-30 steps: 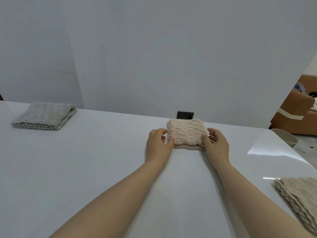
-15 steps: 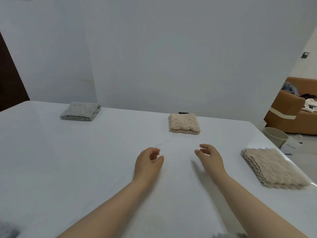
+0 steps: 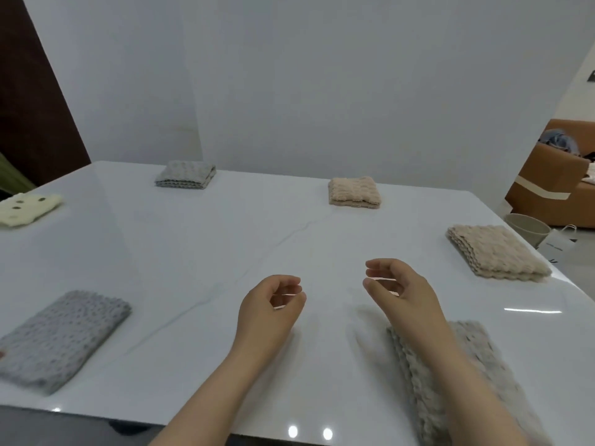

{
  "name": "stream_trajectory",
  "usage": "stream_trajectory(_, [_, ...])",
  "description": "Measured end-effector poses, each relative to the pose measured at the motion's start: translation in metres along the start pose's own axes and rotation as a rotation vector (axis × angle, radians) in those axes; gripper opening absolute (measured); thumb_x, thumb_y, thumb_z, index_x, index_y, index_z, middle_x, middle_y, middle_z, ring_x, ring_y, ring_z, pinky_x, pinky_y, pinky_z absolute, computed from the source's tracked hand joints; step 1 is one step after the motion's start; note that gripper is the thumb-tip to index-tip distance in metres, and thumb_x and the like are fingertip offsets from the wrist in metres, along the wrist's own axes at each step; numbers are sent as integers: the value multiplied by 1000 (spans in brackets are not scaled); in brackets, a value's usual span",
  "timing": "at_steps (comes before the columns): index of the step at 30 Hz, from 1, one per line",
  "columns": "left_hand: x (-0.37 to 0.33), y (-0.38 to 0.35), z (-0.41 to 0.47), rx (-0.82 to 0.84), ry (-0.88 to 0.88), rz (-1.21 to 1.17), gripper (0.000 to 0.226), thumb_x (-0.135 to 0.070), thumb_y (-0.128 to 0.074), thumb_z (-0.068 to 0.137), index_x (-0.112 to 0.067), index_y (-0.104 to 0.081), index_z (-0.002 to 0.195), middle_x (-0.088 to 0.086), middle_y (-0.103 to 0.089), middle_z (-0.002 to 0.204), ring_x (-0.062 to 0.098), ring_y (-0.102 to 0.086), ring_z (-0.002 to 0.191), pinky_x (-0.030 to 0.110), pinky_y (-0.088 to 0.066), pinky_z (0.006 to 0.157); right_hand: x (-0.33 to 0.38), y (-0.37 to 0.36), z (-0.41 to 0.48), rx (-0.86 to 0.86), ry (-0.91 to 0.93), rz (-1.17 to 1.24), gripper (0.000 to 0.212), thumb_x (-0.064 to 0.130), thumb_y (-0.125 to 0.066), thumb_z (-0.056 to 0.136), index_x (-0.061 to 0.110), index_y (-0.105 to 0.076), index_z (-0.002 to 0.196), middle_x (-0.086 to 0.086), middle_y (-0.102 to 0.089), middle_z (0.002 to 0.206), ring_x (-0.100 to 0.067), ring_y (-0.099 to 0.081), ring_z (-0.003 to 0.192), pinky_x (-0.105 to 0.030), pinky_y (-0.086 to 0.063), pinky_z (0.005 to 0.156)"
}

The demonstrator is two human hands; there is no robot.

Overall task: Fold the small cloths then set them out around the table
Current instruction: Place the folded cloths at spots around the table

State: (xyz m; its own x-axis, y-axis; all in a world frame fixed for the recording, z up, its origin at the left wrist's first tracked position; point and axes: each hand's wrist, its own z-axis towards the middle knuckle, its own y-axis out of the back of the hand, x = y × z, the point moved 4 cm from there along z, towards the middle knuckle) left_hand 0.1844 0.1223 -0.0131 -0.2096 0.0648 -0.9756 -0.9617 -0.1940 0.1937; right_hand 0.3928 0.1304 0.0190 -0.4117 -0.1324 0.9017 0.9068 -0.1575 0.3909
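Along the near edge of the white table (image 3: 193,252), two folded cloths lie flat. A grey-beige cloth (image 3: 483,352) sits toward the near right corner, partly under the right forearm. A grey cloth (image 3: 61,339) sits toward the near left corner.

Between and just beyond them, the left hand (image 3: 270,304) and right hand (image 3: 399,291) hover over bare tabletop. The fingers of both are loosely curled, they hold nothing and touch no cloth. That slack pose suggests neither hand is mid-fold.

Farther out, a beige cloth (image 3: 495,252) lies by the right edge, near the right hand but apart from it. A cream spotted cloth (image 3: 25,209) lies by the left edge. Along the far edge, well apart from both hands, rest a second beige cloth (image 3: 354,192) and a second grey cloth (image 3: 185,175).

Each cloth looks folded into a neat pad. They are spaced out around the rim rather than stacked, much like place settings, so the laying out looks largely done.
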Motion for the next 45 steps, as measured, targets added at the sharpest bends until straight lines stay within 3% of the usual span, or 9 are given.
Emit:
stream_trajectory(3, [4, 9, -9, -16, 30, -4, 18, -16, -64, 85, -27, -66, 98, -13, -69, 95, -8, -62, 81, 3, -46, 65, -1, -12, -8, 49, -8, 5, 21, 20, -62, 89, 33, -63, 105, 17, -64, 105, 8, -61, 87, -3, -46, 64])
stream_trajectory(8, [-5, 7, 11, 40, 21, 14, 20, -15, -65, 85, -29, -66, 100, -15, -68, 94, -7, -62, 82, 3, -44, 64, 3, -20, 5, 45, -33, -10, 21, 21, -63, 89, 35, -63, 104, 18, -65, 103, 4, -62, 93, -9, -48, 69])
stream_trajectory(13, [-23, -4, 39, 97, 75, 5, 20, -15, -64, 85, -28, -66, 100, -14, -69, 95, -7, -62, 83, 3, -45, 65, 8, -10, 29, 20, -140, -11, 20, 19, -63, 89, 32, -64, 103, 15, -66, 102, 2, -63, 91, -4, -46, 67])
stream_trajectory(24, [-113, 11, 47, 203, 229, 102, 19, -14, -62, 85, -25, -65, 101, -11, -67, 95, -9, -60, 78, 0, -43, 62, 89, 28, 30, 37, -372, -36, 20, 16, -60, 90, 29, -63, 105, 13, -65, 99, 1, -62, 90, -5, -45, 64])
stream_trajectory(30, [-138, 24, 18, 312, 295, 218, 19, -14, -61, 87, -24, -64, 103, -12, -65, 97, -1, -61, 84, -1, -42, 65, 119, 45, -3, 44, -488, -57, 20, 15, -60, 90, 26, -63, 107, 11, -65, 101, -3, -62, 89, -10, -45, 65])
stream_trajectory(39, [-143, 4, -18, 401, 335, 315, 16, -20, -60, 87, -27, -62, 102, -13, -64, 96, 2, -60, 84, 9, -42, 64, 105, 87, -44, 26, -573, -79, 20, 12, -59, 91, 21, -62, 109, 10, -64, 101, -2, -60, 89, -8, -44, 64])
stream_trajectory(45, [-146, -38, -41, 300, 381, 304, 17, -19, -59, 88, -24, -62, 104, -11, -64, 98, 2, -59, 80, 11, -42, 64, 76, 134, -35, 114, -530, -89, 21, 13, -57, 91, 24, -61, 108, 9, -64, 102, -4, -60, 90, -11, -43, 67])
